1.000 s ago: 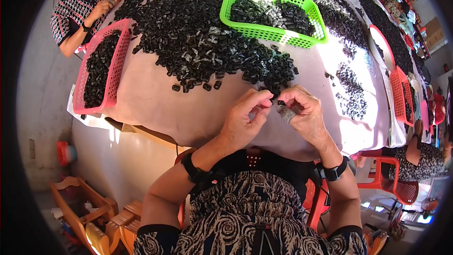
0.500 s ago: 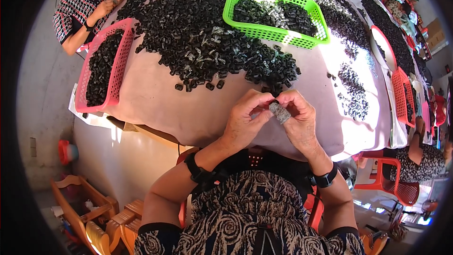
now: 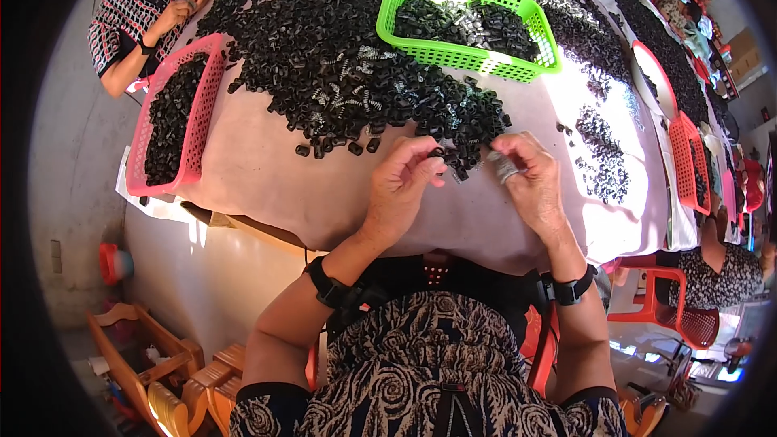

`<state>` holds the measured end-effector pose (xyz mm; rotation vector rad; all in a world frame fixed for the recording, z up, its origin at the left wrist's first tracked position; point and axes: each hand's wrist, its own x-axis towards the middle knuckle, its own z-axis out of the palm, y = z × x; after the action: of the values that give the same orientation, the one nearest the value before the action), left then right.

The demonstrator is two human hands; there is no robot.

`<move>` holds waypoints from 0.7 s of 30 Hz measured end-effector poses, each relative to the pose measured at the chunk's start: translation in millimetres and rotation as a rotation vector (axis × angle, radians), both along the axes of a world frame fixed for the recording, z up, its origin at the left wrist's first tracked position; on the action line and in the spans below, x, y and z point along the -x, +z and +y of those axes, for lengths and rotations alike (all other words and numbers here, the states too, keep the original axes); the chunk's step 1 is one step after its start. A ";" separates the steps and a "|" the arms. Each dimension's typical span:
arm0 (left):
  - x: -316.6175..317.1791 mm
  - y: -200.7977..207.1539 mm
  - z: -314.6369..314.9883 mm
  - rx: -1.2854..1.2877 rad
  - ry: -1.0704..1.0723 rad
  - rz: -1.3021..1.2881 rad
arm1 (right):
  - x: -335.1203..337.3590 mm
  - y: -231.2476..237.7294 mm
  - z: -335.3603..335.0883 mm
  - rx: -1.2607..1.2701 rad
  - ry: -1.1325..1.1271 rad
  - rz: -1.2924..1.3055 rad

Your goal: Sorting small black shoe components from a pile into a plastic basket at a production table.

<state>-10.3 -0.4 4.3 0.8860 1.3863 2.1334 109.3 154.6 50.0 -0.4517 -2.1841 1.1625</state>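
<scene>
My left hand (image 3: 403, 180) pinches a small black ring-shaped part (image 3: 438, 153) between thumb and fingertips at the near edge of a big heap of black parts (image 3: 348, 81). My right hand (image 3: 530, 180) is closed around small grey metal springs (image 3: 503, 167), a short way right of the left hand. Both hands rest over the pink table cover (image 3: 267, 186), close to the table's front edge. Silver springs are mixed into the heap.
A green basket (image 3: 465, 55) with black parts and springs stands behind the heap. A pink basket (image 3: 174, 125) of black parts sits at the left edge. Another person (image 3: 133, 20) works at the far left; one more sits at the right (image 3: 720, 267). Red trays (image 3: 692, 166) line the right side.
The hands were joined over a part a second ago. Now they have drawn apart, the left reaching to the heap's edge with a black piece, the right holding springs.
</scene>
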 end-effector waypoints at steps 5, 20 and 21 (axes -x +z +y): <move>-0.7 0.5 1.1 0.041 -0.017 -0.015 | 12.3 -6.8 -16.9 -0.326 0.193 -0.142; 0.7 -4.0 0.6 0.165 -0.033 -0.038 | 2.7 -9.1 21.0 -0.254 0.048 -0.120; 0.5 -4.1 0.5 0.165 -0.032 -0.038 | 3.5 -9.7 20.3 -0.208 0.041 -0.121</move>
<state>-10.8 0.0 0.3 0.7938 1.4936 1.9689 105.8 175.0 40.3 -0.3974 -2.3986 0.9371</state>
